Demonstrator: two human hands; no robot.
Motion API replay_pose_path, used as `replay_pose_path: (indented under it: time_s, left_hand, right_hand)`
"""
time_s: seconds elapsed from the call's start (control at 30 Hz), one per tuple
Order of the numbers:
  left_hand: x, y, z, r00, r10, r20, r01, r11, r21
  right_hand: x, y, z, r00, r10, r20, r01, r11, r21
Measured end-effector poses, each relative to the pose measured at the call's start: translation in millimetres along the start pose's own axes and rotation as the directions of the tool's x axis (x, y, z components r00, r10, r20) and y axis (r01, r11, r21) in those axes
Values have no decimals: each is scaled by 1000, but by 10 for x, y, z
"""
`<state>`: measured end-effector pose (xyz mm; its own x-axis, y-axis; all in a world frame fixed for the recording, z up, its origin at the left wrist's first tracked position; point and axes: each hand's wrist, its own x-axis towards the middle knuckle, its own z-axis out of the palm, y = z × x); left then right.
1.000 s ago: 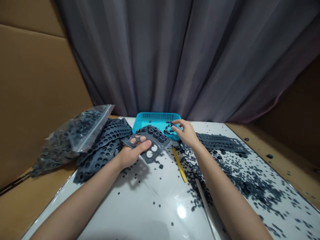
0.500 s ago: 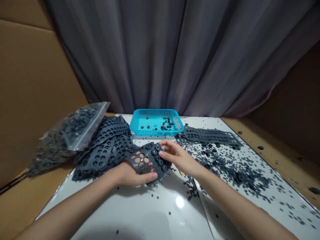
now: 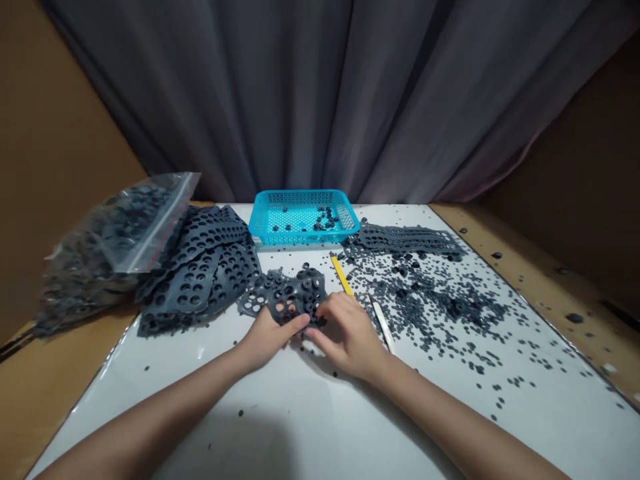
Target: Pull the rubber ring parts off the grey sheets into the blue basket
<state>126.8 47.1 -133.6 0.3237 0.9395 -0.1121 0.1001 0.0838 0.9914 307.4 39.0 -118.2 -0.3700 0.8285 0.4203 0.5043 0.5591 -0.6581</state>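
Both hands are at the near middle of a white table (image 3: 300,393), holding a dark grey perforated rubber sheet (image 3: 295,293) between them. My left hand (image 3: 267,337) grips its near left part, and my right hand (image 3: 347,337) pinches its right part. The sheet is bent and crumpled, with several small round pieces still sitting in its holes. A yellow stick (image 3: 341,275) lies just beyond my right hand, and a thin white stick (image 3: 383,325) lies to its right.
A blue perforated basket (image 3: 303,217) with dark pieces stands at the back. To the left lie stacked punched sheets (image 3: 197,267) and a zip bag (image 3: 117,247) of dark pieces. Many loose discs (image 3: 425,300) spread right, below another sheet (image 3: 405,239).
My right hand has moved from over the basket onto the sheet. Both hands have come together, lowering the sheet toward the table. The view has tilted down.
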Motion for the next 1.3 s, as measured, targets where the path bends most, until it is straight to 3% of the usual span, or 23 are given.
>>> replay_pose_path:
  time_s: [0.13, 0.27, 0.4, 0.53, 0.7, 0.77, 0.8, 0.87, 1.0, 1.13, 1.2, 1.3]
  left_hand:
    - [-79, 17, -30, 990, 113, 82, -116, 993, 23]
    - [-93, -23, -49, 982, 92, 167, -89, 996, -30]
    - [-84, -90, -29, 989, 39, 142, -24, 995, -102]
    - [-84, -124, 55, 991, -67, 119, 102, 944, -315]
    - [-66, -87, 118, 947, -280, 157, 314, 702, -640]
    - [-53, -75, 110, 929, -343, 139, 336, 625, -704]
    - [-47, -74, 103, 923, -361, 135, 342, 604, -719]
    - [-39, -80, 90, 921, -374, 110, 332, 604, -724]
    - [-38, -113, 68, 948, -311, 74, 271, 659, -702]
    - [-55, -162, 49, 974, -167, 152, 224, 788, -573]
    - [-70, -177, 48, 979, -122, 163, 185, 862, -472]
    - [-104, -157, 64, 993, -72, 95, 101, 930, -353]
  right_hand:
    - [-44, 26, 127, 985, 95, 141, -107, 991, 84]
    - [-58, 37, 183, 972, 85, 220, -125, 976, 176]
    - [-96, 42, 214, 938, 155, 309, -272, 883, 382]
    - [-129, 75, 258, 881, 193, 432, -456, 593, 664]
    - [-82, 106, 268, 830, 193, 524, -550, 118, 827]
    - [-48, 107, 248, 820, 217, 529, -546, 18, 838]
    - [-35, 110, 236, 824, 236, 516, -535, 19, 845]
    - [-30, 124, 214, 850, 287, 441, -489, 122, 864]
    - [-89, 149, 183, 903, 350, 250, -407, 509, 758]
    - [-134, 104, 167, 955, 229, 190, -294, 824, 484]
    - [-135, 77, 165, 973, 156, 170, -210, 905, 371]
    - [-132, 68, 167, 985, 87, 146, -121, 962, 246]
